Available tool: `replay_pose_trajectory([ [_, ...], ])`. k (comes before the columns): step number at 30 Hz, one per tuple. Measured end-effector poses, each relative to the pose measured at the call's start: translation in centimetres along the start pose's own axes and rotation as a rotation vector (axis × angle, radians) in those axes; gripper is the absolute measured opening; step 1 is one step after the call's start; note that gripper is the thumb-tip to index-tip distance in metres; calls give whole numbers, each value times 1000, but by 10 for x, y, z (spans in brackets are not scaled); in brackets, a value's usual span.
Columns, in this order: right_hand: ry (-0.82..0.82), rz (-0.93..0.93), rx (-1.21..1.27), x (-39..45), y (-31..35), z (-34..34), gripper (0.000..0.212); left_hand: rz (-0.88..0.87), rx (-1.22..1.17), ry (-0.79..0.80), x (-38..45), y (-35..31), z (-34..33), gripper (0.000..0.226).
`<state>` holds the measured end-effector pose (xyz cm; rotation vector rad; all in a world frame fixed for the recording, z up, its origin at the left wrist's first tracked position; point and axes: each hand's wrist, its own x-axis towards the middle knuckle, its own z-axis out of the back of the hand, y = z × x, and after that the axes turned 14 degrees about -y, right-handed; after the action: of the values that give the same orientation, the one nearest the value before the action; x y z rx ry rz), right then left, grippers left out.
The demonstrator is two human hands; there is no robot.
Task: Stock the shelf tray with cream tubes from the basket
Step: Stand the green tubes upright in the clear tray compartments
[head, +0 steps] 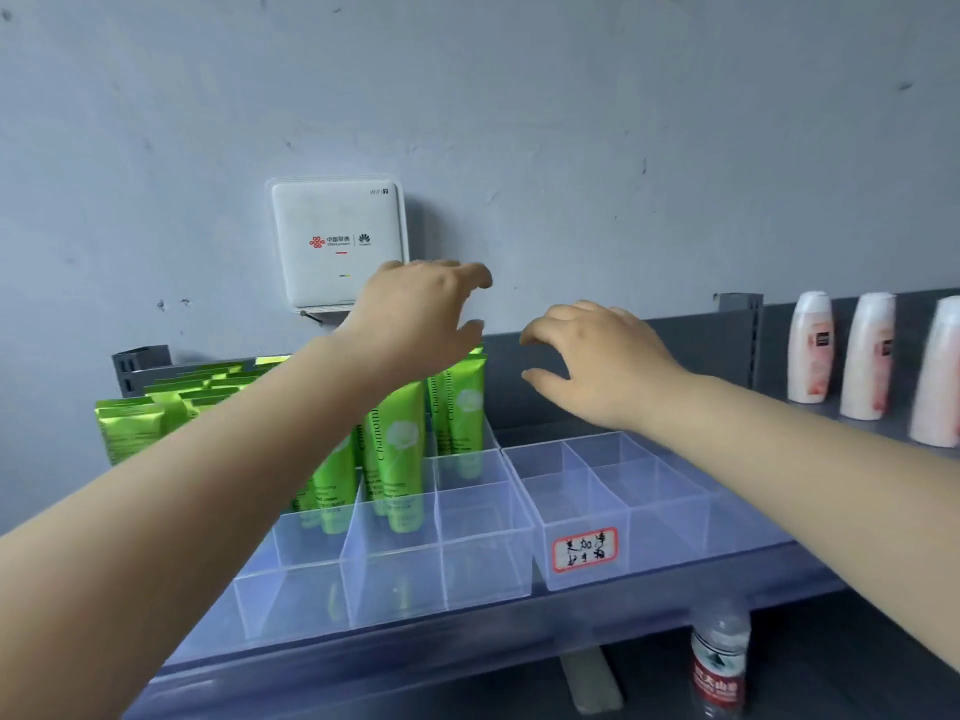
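Several green cream tubes [395, 449] stand upright in the back compartments of a clear plastic shelf tray [441, 569]; its front compartments hold nothing. More green tubes [135, 428] stand packed at the far left. My left hand [415, 314] hovers above the rearmost tubes [460, 407], fingers spread, holding nothing. My right hand [597, 361] hangs over the shelf just right of those tubes, fingers curled apart and empty. A second clear tray [623, 501] to the right carries a red-bordered label [585, 549]. No basket is in view.
A white router [337, 241] hangs on the grey wall behind my left hand. Three white-and-pink bottles [867, 356] stand on the shelf at the right. A water bottle [719, 662] with a red label sits below the shelf edge.
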<state>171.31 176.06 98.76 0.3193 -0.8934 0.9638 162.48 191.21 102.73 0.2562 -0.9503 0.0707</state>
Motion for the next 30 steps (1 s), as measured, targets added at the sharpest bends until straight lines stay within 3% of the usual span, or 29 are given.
replay_pose_trajectory([
  [10,184,-86,-328,-93,-98,63,46,-200,72,50,6,-146,-40,46],
  [20,312,-273,-522,-219,-188,145,61,-393,-120,56,4,-321,-59,53],
  [30,467,-510,-663,-352,-236,223,69,-570,-310,78,-22,-481,-51,58],
])
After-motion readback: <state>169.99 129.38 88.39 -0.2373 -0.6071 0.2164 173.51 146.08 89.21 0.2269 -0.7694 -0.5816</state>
